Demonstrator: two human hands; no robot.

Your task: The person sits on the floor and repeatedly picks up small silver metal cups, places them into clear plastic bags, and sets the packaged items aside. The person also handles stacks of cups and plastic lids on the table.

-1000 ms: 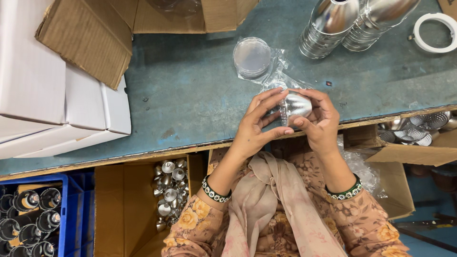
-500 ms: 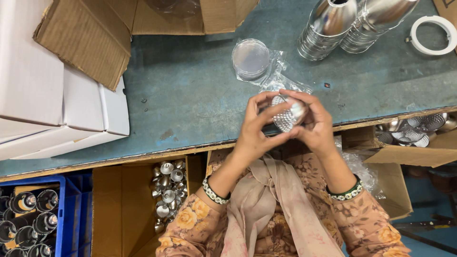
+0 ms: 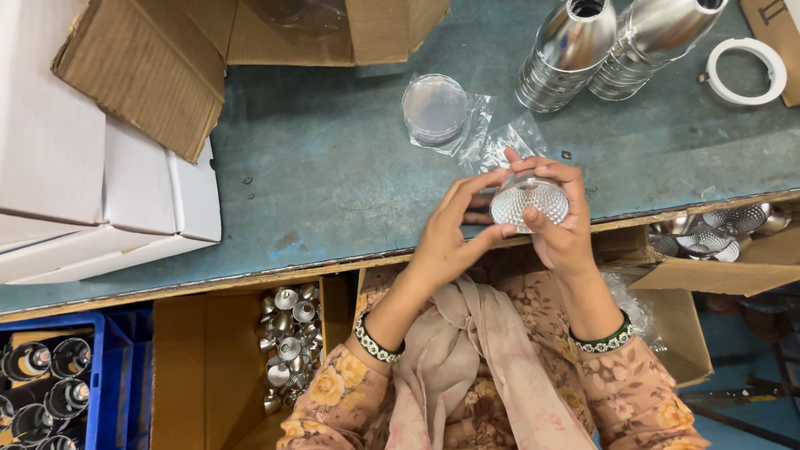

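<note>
Both hands hold a round, silver, dimple-textured metal reflector (image 3: 529, 202) over the near edge of the worn blue-green tabletop (image 3: 333, 183): the left hand (image 3: 450, 233) curls fingers and thumb around its left rim, and the right hand (image 3: 558, 221) closes its grip on the right side. Just beyond lie a clear round disc in a plastic bag (image 3: 435, 108) and stacked shiny metal cones (image 3: 567, 54), with white cardboard boxes (image 3: 92, 200) well apart to the left.

White cardboard boxes (image 3: 92, 192) are stacked at nine o'clock. Open brown cartons (image 3: 208, 50) sit at eleven. Clear plastic bags (image 3: 492, 137) lie at one. Another brown carton (image 3: 208, 367) sits at seven.
</note>
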